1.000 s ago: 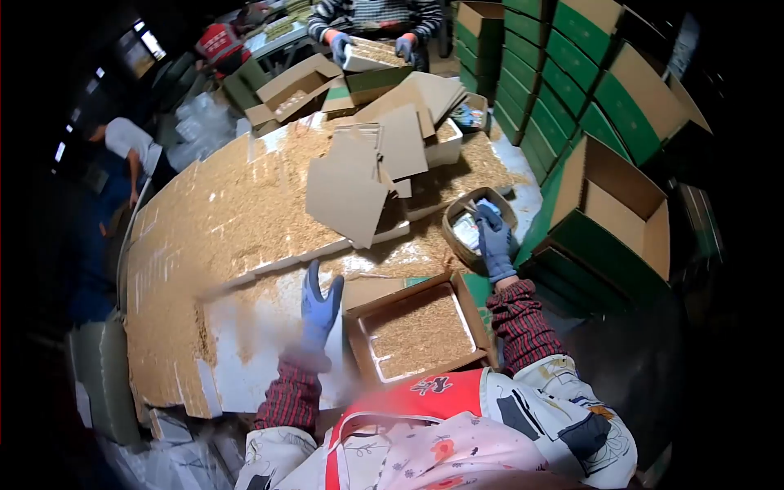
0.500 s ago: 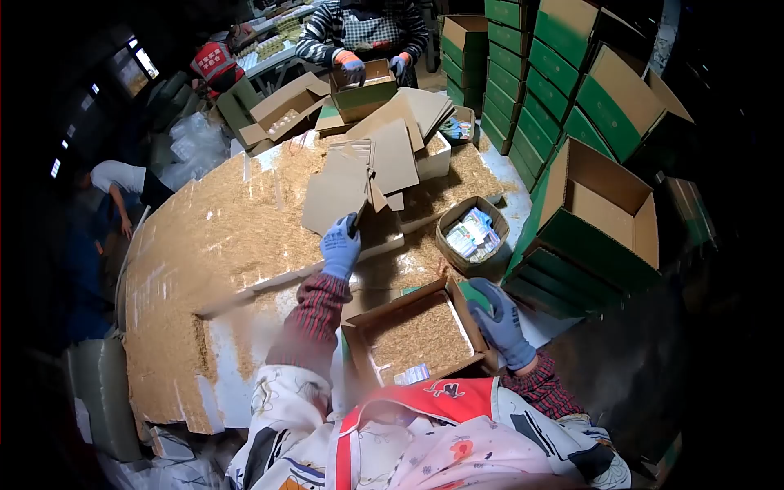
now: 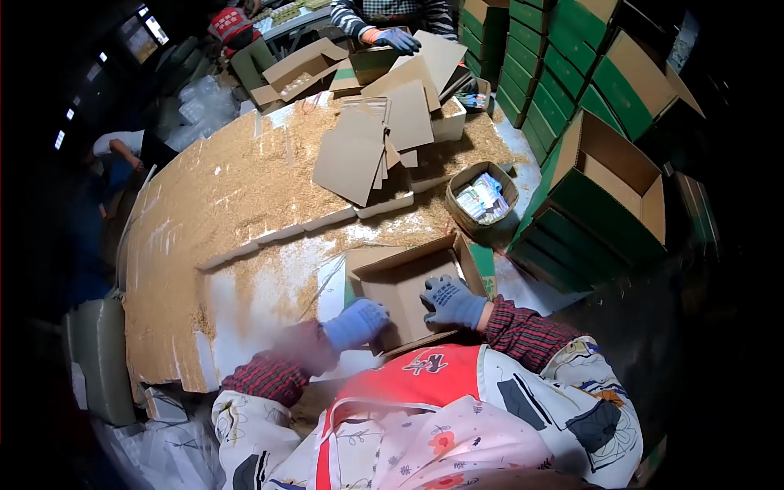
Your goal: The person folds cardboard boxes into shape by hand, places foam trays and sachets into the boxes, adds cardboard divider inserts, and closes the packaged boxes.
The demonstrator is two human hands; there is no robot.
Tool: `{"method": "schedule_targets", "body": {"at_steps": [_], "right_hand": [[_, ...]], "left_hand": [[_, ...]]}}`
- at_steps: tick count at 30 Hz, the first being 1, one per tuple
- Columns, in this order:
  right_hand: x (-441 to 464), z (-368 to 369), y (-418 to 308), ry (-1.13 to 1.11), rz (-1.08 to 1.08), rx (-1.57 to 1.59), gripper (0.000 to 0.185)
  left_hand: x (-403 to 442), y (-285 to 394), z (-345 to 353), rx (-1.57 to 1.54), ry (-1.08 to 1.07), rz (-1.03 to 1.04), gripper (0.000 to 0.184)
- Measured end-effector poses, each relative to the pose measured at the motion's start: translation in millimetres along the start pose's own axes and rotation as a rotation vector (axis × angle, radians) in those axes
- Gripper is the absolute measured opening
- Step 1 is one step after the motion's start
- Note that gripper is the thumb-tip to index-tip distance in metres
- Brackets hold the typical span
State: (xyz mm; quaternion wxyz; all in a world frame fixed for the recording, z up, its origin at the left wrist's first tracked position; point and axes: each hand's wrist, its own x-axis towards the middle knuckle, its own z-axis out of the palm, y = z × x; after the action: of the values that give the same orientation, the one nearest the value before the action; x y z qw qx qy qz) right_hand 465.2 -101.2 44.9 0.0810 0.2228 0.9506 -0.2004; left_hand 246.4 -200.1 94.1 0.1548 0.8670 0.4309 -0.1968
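Note:
An open cardboard box [image 3: 461, 249] stands right in front of me, with green on its outside. Inside it, a plain brown cardboard sheet [image 3: 406, 304] lies over the contents, tilted as far as I can tell. My left hand [image 3: 357, 324], in a grey-blue glove, is at the box's left side with its fingers closed at the sheet's edge; the fingertips are partly hidden. My right hand [image 3: 453, 302], gloved alike, rests on the sheet's right part, fingers bent and slightly apart.
Loose cardboard sheets [image 3: 351, 155] lie on the shavings-covered table [image 3: 245, 188]. A basket [image 3: 472, 222] of printed packets stands beyond my box. Green-and-brown boxes [image 3: 608, 196] are stacked at right. A co-worker's gloved hand [image 3: 398, 39] is at the far side.
My left hand has come back from the sheet pile to the box. A cardboard sheet now covers the shavings inside. My right hand has moved from the box's outer right side into it.

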Motion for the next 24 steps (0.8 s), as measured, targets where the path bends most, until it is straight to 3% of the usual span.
{"method": "schedule_targets", "body": {"at_steps": [2, 4, 5, 6, 7, 8, 10, 11, 12, 15, 16, 18, 20, 22, 23, 24], "right_hand": [[11, 21, 8, 0.147, 0.059, -0.023, 0.042], [10, 14, 17, 0.099, 0.053, 0.076, 0.045], [2, -8, 8, 0.273, 0.086, 0.155, 0.043], [-6, -41, 0, 0.550, -0.042, 0.366, 0.035], [-21, -66, -6, 0.642, 0.067, 0.572, 0.027], [-26, -65, 12, 0.893, 0.012, 0.487, 0.024], [-30, -26, 78, 1.013, 0.201, 0.724, 0.023], [-30, -3, 102, 0.909, 0.345, 0.767, 0.030], [-29, 22, 113, 0.733, 0.445, 0.747, 0.038], [-11, 79, 97, 0.567, 0.441, 0.635, 0.062], [-2, 80, 83, 0.577, 0.434, 0.607, 0.071], [-1, 58, 61, 0.474, 0.530, 0.650, 0.080], [5, 54, 63, 0.499, 0.419, 0.715, 0.088], [-5, 35, 50, 0.482, 0.463, 0.818, 0.088], [-11, 16, 40, 0.442, 0.375, 0.936, 0.089], [-19, 4, 30, 0.422, 0.313, 1.058, 0.090]], "left_hand": [[24, 3, 3, -0.216, -0.310, -0.105, 0.029], [26, 4, 32, -0.261, 0.078, -0.064, 0.030], [17, 12, 20, -0.393, 0.440, -0.073, 0.030], [5, 17, 7, -0.483, 0.815, -0.066, 0.031], [-10, 16, 5, -0.478, 1.023, -0.244, 0.033], [-18, 18, 6, -0.469, 1.232, -0.400, 0.035], [-8, 6, 68, -0.981, 1.393, -0.759, 0.038], [27, -6, 137, -1.627, 1.515, -0.630, 0.039], [59, -12, 185, -2.288, 1.548, -0.408, 0.041], [79, 24, 155, -1.562, 1.325, -0.849, 0.060], [88, 23, 158, -1.145, 1.063, -1.118, 0.069], [82, 28, 143, -1.197, 1.062, -1.131, 0.078], [68, 22, 126, -1.239, 1.063, -1.137, 0.088], [49, 16, 118, -1.528, 0.972, -0.959, 0.095], [62, 3, 155, -1.503, 1.006, -0.925, 0.093], [56, 10, 154, -1.571, 1.023, -0.975, 0.076]]}}
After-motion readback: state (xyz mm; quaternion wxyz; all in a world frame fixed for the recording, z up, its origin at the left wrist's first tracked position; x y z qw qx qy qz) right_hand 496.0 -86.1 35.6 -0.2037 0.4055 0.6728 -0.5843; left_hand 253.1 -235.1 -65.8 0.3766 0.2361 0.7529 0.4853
